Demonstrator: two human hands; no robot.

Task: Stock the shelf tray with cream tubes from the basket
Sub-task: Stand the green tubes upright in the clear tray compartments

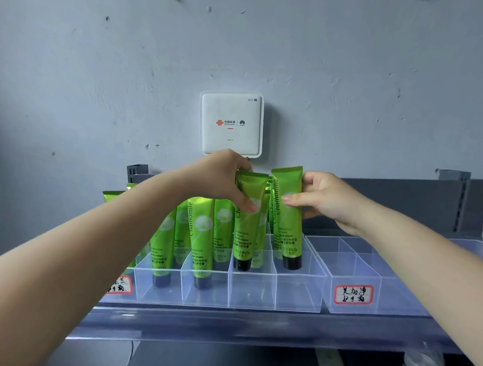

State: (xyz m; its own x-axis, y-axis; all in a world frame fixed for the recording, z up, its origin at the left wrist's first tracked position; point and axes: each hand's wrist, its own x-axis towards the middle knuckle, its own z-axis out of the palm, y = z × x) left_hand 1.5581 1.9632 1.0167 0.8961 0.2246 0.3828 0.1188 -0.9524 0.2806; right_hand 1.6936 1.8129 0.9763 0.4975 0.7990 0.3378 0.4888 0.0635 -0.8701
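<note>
At frame centre, your left hand (224,179) and right hand (321,198) each grasp an upright green cream tube (247,224) in the clear tray (257,294).

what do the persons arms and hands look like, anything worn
Both forearms are bare as far as the frame shows, no sleeves in view. The left hand and right hand wear no gloves, and no rings, watch or bracelet are visible.

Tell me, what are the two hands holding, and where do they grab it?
Each holds a green cream tube near its top: left hand one tube, right hand another.
</note>
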